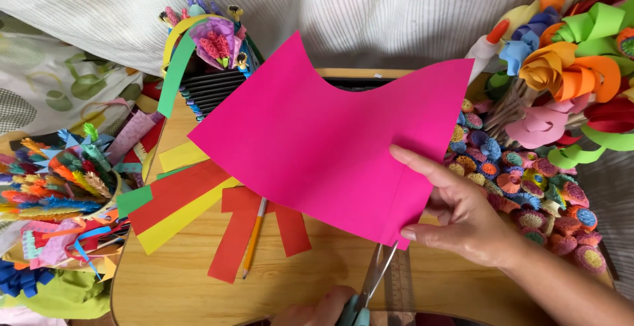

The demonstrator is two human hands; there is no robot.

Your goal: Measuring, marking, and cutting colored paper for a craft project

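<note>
My right hand (462, 214) comes in from the right and pinches the lower right edge of a large bright pink paper sheet (317, 141), holding it curved above the wooden board (185, 286). At the bottom edge, my left hand (320, 311) grips teal-handled scissors (380, 270). Their blades point up and are slightly apart at the sheet's bottom corner. A faint fold or line runs up the sheet from the blades.
An orange pencil (253, 237) lies on red paper strips (231, 240), beside yellow and green strips (175, 217). A ruler (400, 286) lies under the scissors. Paper flowers (561, 68) and quilled discs (528, 187) crowd the right. A black basket (211, 88) stands behind, with fringed paper scraps (59, 187) at left.
</note>
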